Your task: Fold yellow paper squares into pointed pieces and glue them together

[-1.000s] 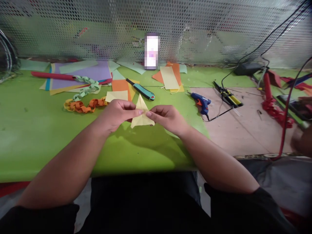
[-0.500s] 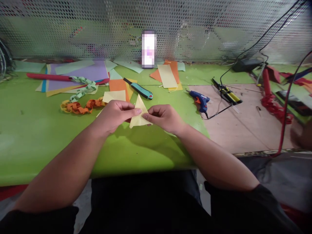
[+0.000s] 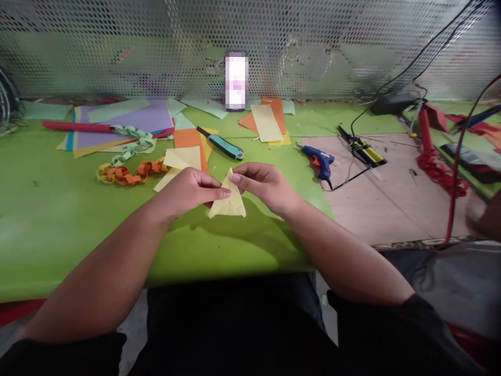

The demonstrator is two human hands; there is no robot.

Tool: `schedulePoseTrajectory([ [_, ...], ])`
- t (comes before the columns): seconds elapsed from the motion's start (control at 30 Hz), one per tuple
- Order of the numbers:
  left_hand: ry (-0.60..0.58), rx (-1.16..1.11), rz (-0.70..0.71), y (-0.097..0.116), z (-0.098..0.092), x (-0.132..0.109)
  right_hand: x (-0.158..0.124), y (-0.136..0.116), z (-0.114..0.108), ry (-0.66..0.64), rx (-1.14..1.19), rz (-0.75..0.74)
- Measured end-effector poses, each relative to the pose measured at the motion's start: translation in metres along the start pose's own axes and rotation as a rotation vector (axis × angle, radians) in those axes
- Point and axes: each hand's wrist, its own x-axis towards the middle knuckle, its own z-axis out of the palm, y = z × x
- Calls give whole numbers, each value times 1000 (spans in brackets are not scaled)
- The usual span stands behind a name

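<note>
A pale yellow folded paper [image 3: 230, 207], roughly triangular with its tip pointing away from me, is held just over the green table [image 3: 117, 240]. My left hand [image 3: 191, 192] pinches its left side, thumb on top and fingers beneath. Near the tip, my right hand [image 3: 266, 185] grips it between thumb and fingers. Just beyond my left hand lie pale yellow paper pieces [image 3: 183, 156] and a chain of orange paper loops [image 3: 136, 171]. A teal and black utility knife [image 3: 223, 144] rests beyond the folded paper.
A blue glue gun [image 3: 321, 161] and black-yellow pliers [image 3: 366, 150] lie on the right, with a cable [image 3: 352, 179]. Coloured sheets [image 3: 125, 128] cover the back left. A blurred phone [image 3: 236, 81] stands against the perforated metal panel [image 3: 313, 52]. Part of another person's hand [image 3: 485, 216] shows far right.
My right hand has moved from the paper's lower right up to its tip. The paper has shifted slightly towards me, and my left hand still pinches its left side.
</note>
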Motion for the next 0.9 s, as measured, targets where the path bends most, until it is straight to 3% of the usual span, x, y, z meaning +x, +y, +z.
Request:
schedulePoseTrajectory([
  [0.2, -103, 15, 10, -7, 4, 2, 1, 6, 7, 92, -101, -39],
  [0.43, -140, 86, 64, -15, 5, 4, 3, 9, 5, 218, -9, -78],
  [0.73, -385, 18, -13, -7, -10, 3, 9, -1, -13, 321, 167, -112],
  [0.9, -254, -184, 81, -11, -3, 3, 6, 0, -5, 244, 130, -55],
])
